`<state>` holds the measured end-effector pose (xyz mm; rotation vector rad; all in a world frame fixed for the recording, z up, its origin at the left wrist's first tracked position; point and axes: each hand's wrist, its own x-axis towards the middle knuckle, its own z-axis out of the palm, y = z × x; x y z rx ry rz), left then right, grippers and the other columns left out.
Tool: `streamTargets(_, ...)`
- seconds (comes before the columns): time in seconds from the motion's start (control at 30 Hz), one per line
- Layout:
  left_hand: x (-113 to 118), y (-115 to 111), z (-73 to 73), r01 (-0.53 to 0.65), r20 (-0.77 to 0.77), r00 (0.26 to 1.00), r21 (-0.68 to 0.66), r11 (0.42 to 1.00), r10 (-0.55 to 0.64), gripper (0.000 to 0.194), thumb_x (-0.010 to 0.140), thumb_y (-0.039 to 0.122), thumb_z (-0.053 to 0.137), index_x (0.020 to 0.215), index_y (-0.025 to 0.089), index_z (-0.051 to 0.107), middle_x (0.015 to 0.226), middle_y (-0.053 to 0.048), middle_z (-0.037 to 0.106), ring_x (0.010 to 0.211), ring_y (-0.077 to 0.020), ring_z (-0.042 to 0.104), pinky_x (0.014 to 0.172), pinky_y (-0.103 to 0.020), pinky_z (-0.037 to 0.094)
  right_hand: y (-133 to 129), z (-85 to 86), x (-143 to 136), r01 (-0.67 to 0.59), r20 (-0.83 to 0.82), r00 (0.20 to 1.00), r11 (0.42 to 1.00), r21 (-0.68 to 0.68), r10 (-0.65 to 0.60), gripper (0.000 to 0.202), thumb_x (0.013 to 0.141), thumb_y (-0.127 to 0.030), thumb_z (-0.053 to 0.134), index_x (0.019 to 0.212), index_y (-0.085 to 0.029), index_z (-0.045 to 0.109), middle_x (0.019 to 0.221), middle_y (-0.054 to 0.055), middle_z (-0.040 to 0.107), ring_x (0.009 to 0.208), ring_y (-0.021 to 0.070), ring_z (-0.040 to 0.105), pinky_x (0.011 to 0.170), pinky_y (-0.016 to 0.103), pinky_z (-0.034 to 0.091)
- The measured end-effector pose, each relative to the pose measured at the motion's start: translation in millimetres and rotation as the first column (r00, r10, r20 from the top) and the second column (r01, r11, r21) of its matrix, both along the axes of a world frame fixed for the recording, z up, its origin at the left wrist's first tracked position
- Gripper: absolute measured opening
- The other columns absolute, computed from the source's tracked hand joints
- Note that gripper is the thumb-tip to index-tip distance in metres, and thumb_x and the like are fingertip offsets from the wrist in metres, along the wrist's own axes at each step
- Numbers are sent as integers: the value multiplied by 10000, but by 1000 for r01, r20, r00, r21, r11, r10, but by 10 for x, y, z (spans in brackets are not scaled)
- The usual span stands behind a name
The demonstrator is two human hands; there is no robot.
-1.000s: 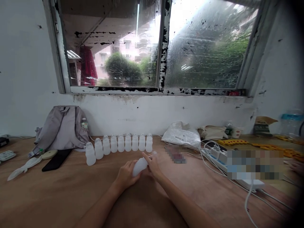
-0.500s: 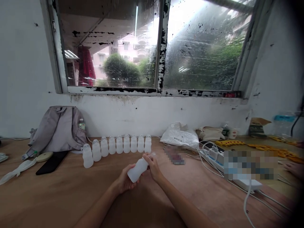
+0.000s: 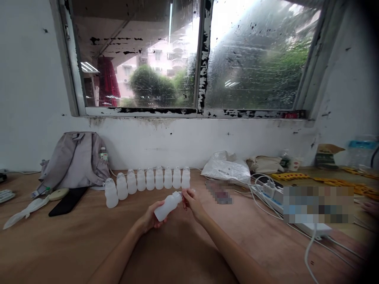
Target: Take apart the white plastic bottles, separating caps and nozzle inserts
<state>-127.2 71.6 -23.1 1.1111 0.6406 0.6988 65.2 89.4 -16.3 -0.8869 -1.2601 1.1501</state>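
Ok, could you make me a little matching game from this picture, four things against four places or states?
Things:
1. Backpack
2. Held bottle
3. Row of bottles
4. Power strip

Places or states:
A. Standing on the table in front of the window wall
B. White, with cables around it, on the right
C. Greyish, far left of the window wall
D. Tilted, in the left hand

Pairs: 1-C, 2-D, 3-A, 4-B

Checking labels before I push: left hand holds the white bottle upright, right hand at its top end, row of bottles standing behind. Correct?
One fix: it isn't upright. The head view shows the white bottle tilted, top end toward the right hand. The rest stands: left hand holding it, right hand at its top end, row of bottles standing behind.
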Motion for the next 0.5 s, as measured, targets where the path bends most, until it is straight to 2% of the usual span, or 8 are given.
streamTargets(0.07, 10, -8, 0, 15, -20, 1000, 7, 1000, -15, 515, 756, 540, 356, 849, 99, 607, 508, -20, 531, 312, -49, 360, 305, -168, 183, 2, 3, 6, 9, 1, 1000, 1000, 27, -9, 394, 655, -545, 561, 578, -184, 425, 446, -73, 403, 338, 57, 352, 331, 195, 281)
streamTargets(0.2, 14, -29, 37, 25, -45, 999, -5, 1000, -25, 582, 744, 608, 345, 873, 106, 610, 535, -20, 541, 314, -44, 351, 318, -174, 182, -1, 17, 28, 31, -37, 999, 999, 35, -29, 332, 644, -488, 603, 606, -173, 504, 471, -58, 440, 395, 71, 392, 366, 198, 320)
streamTargets(0.4, 1, -33, 45, 46, -48, 998, -95, 994, -51, 644, 704, 672, 355, 918, 115, 597, 587, -29, 555, 334, -38, 357, 328, -175, 151, -21, 47, 45, -3, -152, 988, 1000, -28, -1, 316, 604, -439, 649, 757, -163, 627, 629, -6, 548, 537, 99, 482, 481, 225, 406)
streamTargets(0.5, -13, 0, 36, 20, -3, 1000, -86, 996, -20, 611, 706, 659, 375, 920, 123, 578, 632, -33, 569, 344, -37, 366, 331, -169, 168, 7, 30, 87, 66, -165, 984, 998, -19, -68, 332, 615, -431, 639, 811, -163, 636, 733, 27, 588, 608, 120, 517, 548, 247, 431)
